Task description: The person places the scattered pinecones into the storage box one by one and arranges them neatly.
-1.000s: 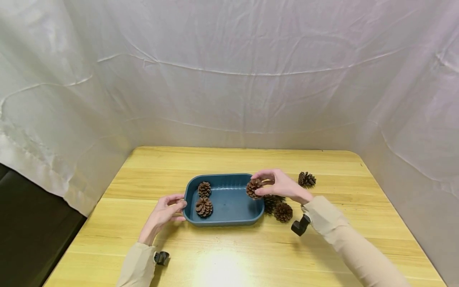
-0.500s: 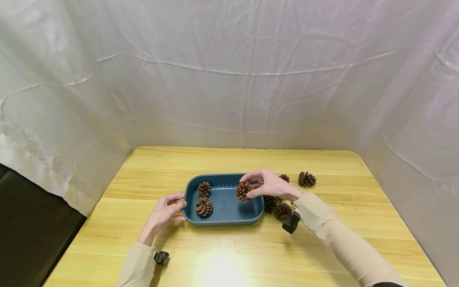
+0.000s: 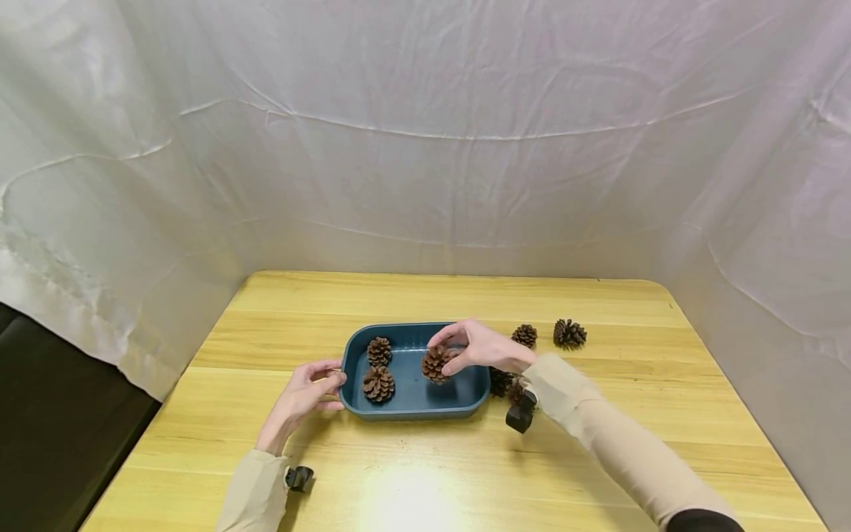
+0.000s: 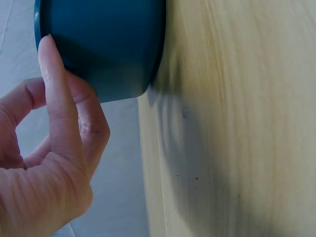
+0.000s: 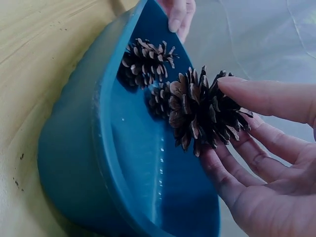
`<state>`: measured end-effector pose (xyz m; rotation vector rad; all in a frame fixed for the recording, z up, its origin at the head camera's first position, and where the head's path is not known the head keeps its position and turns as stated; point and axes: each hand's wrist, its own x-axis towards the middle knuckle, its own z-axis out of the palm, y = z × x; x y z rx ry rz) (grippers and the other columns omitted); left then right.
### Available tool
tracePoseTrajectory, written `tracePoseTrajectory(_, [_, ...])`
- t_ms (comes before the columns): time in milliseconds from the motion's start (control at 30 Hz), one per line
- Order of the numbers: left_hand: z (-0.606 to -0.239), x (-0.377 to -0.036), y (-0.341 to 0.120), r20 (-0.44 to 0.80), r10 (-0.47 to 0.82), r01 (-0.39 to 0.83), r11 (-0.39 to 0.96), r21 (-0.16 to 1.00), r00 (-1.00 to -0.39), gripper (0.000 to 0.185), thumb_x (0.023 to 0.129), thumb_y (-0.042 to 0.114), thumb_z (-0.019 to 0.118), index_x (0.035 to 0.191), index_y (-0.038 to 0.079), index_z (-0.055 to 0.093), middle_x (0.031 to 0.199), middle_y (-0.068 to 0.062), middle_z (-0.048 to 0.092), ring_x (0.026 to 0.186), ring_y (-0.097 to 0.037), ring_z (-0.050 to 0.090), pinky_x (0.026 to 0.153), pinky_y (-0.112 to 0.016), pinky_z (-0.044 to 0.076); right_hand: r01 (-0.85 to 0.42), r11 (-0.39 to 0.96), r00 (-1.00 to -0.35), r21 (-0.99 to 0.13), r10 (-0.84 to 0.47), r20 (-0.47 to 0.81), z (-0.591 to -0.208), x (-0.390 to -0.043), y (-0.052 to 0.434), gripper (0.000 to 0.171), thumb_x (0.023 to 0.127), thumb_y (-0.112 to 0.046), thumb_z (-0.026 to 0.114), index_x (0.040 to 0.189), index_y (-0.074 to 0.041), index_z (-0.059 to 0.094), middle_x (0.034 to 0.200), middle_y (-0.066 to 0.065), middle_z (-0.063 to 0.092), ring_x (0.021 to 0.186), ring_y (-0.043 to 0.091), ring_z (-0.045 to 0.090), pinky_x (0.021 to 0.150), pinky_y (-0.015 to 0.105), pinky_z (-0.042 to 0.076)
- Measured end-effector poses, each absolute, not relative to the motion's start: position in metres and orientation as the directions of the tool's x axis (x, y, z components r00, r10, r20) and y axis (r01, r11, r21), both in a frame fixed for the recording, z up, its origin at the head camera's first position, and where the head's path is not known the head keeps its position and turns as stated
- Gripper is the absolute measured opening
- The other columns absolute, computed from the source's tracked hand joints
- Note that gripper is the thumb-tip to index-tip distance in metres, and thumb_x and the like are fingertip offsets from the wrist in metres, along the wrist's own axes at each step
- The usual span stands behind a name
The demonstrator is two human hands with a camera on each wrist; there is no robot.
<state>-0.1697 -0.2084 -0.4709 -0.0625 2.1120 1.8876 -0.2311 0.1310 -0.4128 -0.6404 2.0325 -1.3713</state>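
Our right hand (image 3: 482,347) is pinching a cone (image 3: 435,364) between thumb and fingers (image 5: 256,98), now holding it over the middle of the tray (image 3: 415,403) after carrying it in from the right rim. Our left hand (image 3: 302,395) is still touching the tray's left wall, fingers relaxed.

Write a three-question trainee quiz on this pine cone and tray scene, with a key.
1. True or false: the right hand holds a pine cone over the blue tray.
2. How many pine cones lie loose inside the tray, not counting the held one?
3. What does the left hand touch: A) a pine cone, B) the tray's left end, C) only the table?

Key: 1 true; 2 two; 3 B.
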Motion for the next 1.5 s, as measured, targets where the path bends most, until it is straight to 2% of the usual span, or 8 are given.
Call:
tracePoseTrajectory(133, [-0.47,-0.17,-0.208,-0.267,0.159,-0.247,0.136,0.959,-0.95,0.047,0.098,0.004,0.057,0.14,-0.014,0.045,0.101,-0.005,0.063,0.079,-0.01,0.065,0.07,-0.027,0.067,-0.036,0.368,-0.705,-0.929,-0.668,-0.238,-0.416,-0.233,0.125,0.046,0.084,0.002,0.077,0.128,0.0,0.064,0.132,0.014,0.065,0.123,0.028,0.061,0.098,0.038,0.061])
tracePoseTrajectory(533, [-0.468,-0.17,-0.208,-0.258,0.176,-0.235,0.14,0.962,-0.95,0.049,0.098,0.005,0.057,0.141,-0.014,0.044,0.099,-0.003,0.063,0.079,-0.01,0.065,0.069,-0.027,0.067,0.009,0.359,-0.688,-0.933,-0.676,-0.266,-0.427,-0.234,0.11,0.042,0.081,0.009,0.077,0.12,-0.002,0.068,0.127,0.015,0.067,0.108,0.018,0.066,0.093,0.035,0.063])
tracePoseTrajectory(1000, [-0.468,-0.17,-0.207,-0.258,0.177,-0.234,0.144,0.962,-0.95,0.049,0.099,0.006,0.057,0.142,-0.014,0.043,0.101,-0.004,0.064,0.079,-0.009,0.065,0.068,-0.026,0.067,0.021,0.352,-0.664,-0.936,-0.695,-0.276,-0.434,-0.231,0.095,0.04,0.081,0.011,0.075,0.119,0.001,0.067,0.131,0.017,0.065,0.101,0.016,0.066,0.084,0.034,0.065])
tracePoseTrajectory(1233, [-0.468,-0.169,-0.207,-0.26,0.172,-0.236,0.15,0.96,-0.95,0.049,0.099,0.005,0.057,0.142,-0.014,0.044,0.1,-0.004,0.063,0.078,-0.009,0.064,0.068,-0.027,0.067,0.007,0.386,-0.668,-0.922,-0.685,-0.292,-0.44,-0.231,0.091,0.04,0.08,0.009,0.077,0.117,-0.001,0.068,0.128,0.014,0.067,0.103,0.015,0.064,0.089,0.034,0.064])
tracePoseTrajectory(1500, [-0.467,-0.169,-0.207,-0.261,0.174,-0.237,0.148,0.96,-0.949,0.049,0.099,0.006,0.057,0.142,-0.013,0.044,0.1,-0.003,0.063,0.078,-0.009,0.064,0.069,-0.028,0.067,0.06,0.38,-0.669,-0.923,-0.671,-0.32,-0.446,-0.231,0.086,0.039,0.079,0.011,0.077,0.115,-0.001,0.068,0.125,0.013,0.068,0.106,0.017,0.066,0.09,0.036,0.064])
